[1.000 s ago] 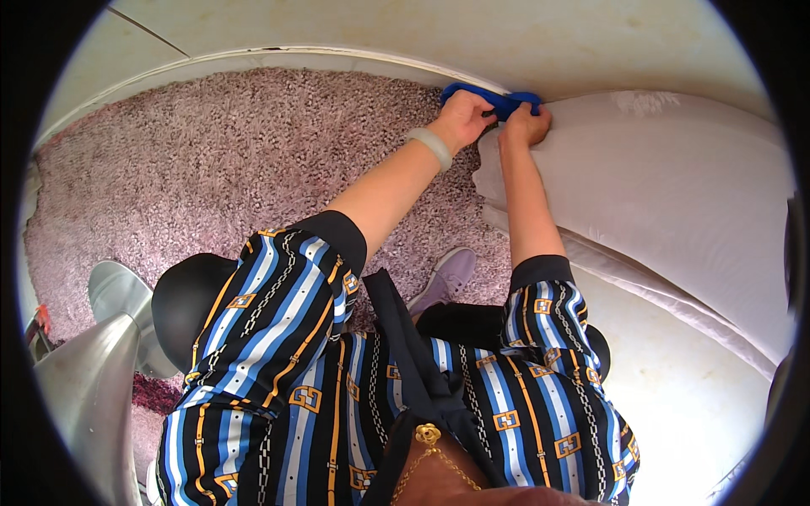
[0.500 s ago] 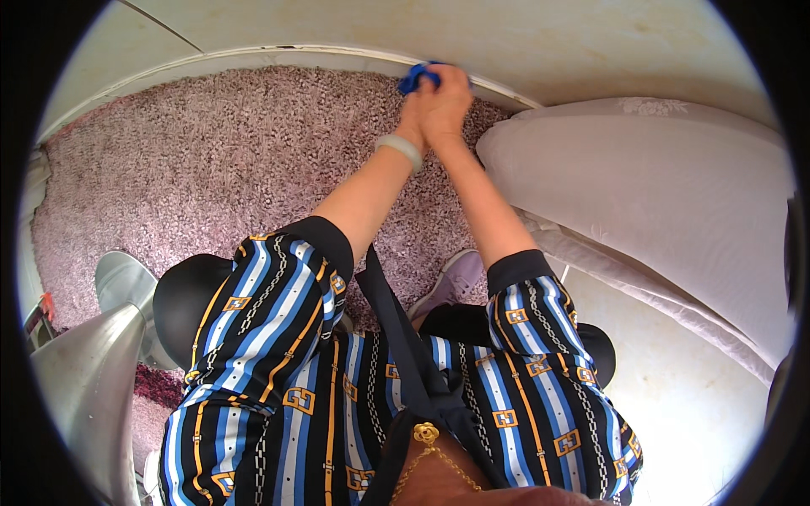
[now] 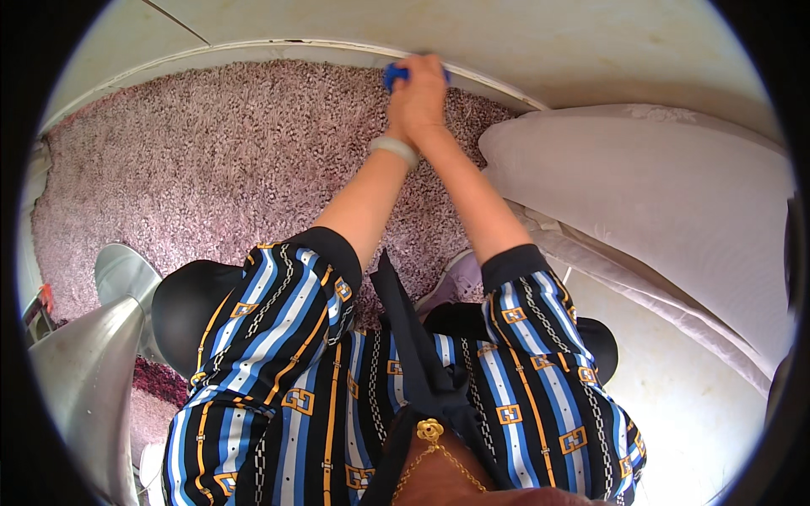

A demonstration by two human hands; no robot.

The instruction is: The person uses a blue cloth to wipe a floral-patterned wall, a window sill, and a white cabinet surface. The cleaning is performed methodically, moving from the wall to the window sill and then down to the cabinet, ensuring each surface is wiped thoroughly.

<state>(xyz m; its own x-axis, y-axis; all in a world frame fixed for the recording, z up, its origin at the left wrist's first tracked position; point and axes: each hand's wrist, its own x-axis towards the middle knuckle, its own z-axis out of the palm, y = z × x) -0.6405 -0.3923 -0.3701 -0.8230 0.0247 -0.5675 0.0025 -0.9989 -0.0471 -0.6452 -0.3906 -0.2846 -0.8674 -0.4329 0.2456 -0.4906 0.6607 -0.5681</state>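
At the foot of the wall, both my hands come together on a crumpled blue cloth (image 3: 392, 78). My right hand (image 3: 423, 94) lies uppermost, its fingers closed over the cloth. My left hand (image 3: 395, 121), with a pale bangle (image 3: 393, 148) at its wrist, is tucked against and partly under the right one; its fingers are hidden. Only the cloth's edges show around the hands. They press where the pale baseboard (image 3: 278, 51) meets the shaggy pinkish-purple rug (image 3: 211, 160).
A bulky piece covered in pale fabric (image 3: 641, 185) stands close on the right, above light floor tiles (image 3: 650, 405). Low on the left are a silver metal cone-like post (image 3: 93, 363) and a round metal disc (image 3: 122, 274). My lilac shoe (image 3: 456, 278) rests on the rug.
Both hands and the blue cloth have shifted a little to the left and slightly up along the baseboard. The hands stay together.
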